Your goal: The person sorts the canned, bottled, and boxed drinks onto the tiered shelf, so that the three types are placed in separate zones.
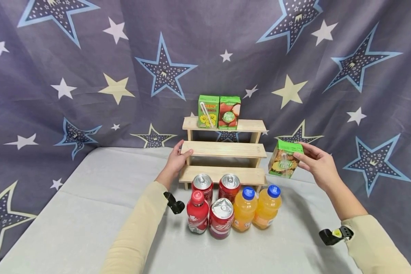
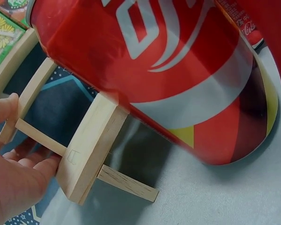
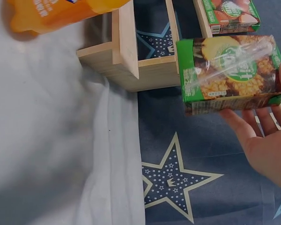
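Observation:
My left hand (image 1: 176,160) grips the left end of the middle step of a three-step wooden display rack (image 1: 222,149), thumb on the board and fingers round its side. In my right hand (image 1: 320,165) is a green juice box (image 1: 283,160) with pineapple pictures and a straw on its front. It is held in the air off the rack's right side, fingers and thumb pinching its right edge. On the top step stand two more juice boxes, one with yellow flowers (image 1: 208,112) and one with red fruit (image 1: 229,113), side by side.
In front of the rack stand several red soda cans (image 1: 222,219), a red bottle (image 1: 197,213) and two orange drink bottles (image 1: 243,211) with blue caps. They sit on a pale cloth-covered table (image 1: 82,213). A star-patterned curtain (image 1: 205,23) hangs behind.

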`<state>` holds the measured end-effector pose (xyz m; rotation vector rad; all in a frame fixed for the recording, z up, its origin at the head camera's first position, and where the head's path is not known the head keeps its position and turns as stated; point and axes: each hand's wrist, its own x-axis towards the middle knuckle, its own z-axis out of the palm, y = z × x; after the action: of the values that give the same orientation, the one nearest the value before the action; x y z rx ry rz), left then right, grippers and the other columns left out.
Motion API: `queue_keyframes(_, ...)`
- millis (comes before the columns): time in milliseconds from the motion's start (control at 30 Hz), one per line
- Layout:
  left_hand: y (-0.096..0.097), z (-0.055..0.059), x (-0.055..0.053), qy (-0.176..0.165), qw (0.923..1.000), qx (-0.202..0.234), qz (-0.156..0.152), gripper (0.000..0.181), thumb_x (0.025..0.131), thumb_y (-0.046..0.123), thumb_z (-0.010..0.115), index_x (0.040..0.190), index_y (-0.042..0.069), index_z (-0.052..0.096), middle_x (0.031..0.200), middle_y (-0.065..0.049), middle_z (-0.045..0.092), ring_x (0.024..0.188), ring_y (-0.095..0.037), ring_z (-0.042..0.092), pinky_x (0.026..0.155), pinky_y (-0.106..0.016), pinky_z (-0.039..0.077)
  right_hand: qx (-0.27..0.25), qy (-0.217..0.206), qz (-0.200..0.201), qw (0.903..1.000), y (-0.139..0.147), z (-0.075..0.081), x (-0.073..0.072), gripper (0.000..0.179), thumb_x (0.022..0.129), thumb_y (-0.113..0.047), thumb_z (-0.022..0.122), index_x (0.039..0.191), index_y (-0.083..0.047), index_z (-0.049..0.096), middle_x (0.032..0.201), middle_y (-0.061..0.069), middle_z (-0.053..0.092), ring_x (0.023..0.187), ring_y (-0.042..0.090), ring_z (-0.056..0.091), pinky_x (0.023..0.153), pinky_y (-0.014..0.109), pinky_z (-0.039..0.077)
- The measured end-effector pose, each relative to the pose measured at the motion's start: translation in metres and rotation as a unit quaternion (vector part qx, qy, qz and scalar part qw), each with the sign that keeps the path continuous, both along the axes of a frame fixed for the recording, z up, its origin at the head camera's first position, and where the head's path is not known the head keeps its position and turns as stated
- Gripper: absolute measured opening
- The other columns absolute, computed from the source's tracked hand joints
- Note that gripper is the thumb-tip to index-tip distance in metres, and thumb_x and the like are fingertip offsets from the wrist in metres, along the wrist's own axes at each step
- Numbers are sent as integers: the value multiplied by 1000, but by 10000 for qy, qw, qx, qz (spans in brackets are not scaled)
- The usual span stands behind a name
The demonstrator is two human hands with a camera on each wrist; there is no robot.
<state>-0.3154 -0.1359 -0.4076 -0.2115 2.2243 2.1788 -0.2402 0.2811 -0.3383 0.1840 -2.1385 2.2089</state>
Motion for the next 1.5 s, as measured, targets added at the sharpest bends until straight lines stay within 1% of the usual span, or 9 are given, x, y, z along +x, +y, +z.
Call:
queue_keyframes(67,0,0,0,-14,10000,-30,4,69,93,16,57,150,22,19,143,-21,41,126,-34,47,109,-46,37,-65,-11,-92,9999,-1,3,-2,53,85,-13,68,134,-7,48,99,-12,63,86,-2,63,70,16,56)
queue_keyframes(233,0,1,-1,-44,9999,-93,7,70,93,17,58,150,23,19,143,-20,41,126,-34,47,109,-45,38,-255,59,-181,9995,-3,12,-7,50,84,-13,69,131,-9,50,98,-11,63,85,-2,63,69,16,56)
queue_keyframes(467,-1,1,-1,-19,9998,-179,-23,71,93,18,58,151,23,17,143,-21,40,127,-34,46,109,-45,37,0,119,-328,9994,-10,27,-17,62,83,-19,70,138,-5,44,100,-10,59,87,-2,61,69,16,56)
queue_keyframes(667,0,-3,-3,-18,9997,-243,-53,72,92,20,59,151,23,17,147,-20,37,129,-33,45,110,-44,36,-115,207,-341,9991,-16,38,-27,58,82,-17,72,134,-7,48,98,-9,61,83,-1,62,66,15,56)
queue_keyframes(867,0,-2,-2,-40,9995,-298,-5,72,92,21,59,151,26,18,150,-18,32,132,-32,42,110,-45,36,358,218,-563,9975,-27,49,-37,65,81,-27,72,136,-6,46,98,-12,59,86,-2,60,68,14,55)
queue_keyframes(1067,-1,0,0,-62,9995,-306,14,72,92,20,59,151,25,18,152,-18,28,133,-33,40,111,-44,35,482,192,-659,9965,-40,55,-46,66,79,-31,74,135,-8,48,100,-11,58,89,-1,58,68,13,54)
queue_keyframes(1200,-2,0,0,-67,9994,-330,18,71,93,19,58,151,24,18,152,-18,28,133,-33,39,111,-44,35,269,230,-549,9979,-45,57,-51,67,80,-27,74,137,-6,46,102,-10,58,89,0,59,68,13,54)
queue_keyframes(1300,-1,0,0,-58,9994,-344,16,71,93,19,58,151,24,18,152,-18,29,133,-33,39,111,-45,35,228,272,-532,9980,-49,60,-55,69,80,-25,73,139,-5,43,104,-10,57,89,0,59,68,13,54)
queue_keyframes(1500,-1,0,-1,-63,9993,-381,5,71,93,21,58,151,25,18,152,-17,29,133,-32,40,110,-45,36,346,273,-627,9971,-57,65,-64,68,80,-28,73,138,-6,45,103,-9,57,90,0,60,69,14,55)
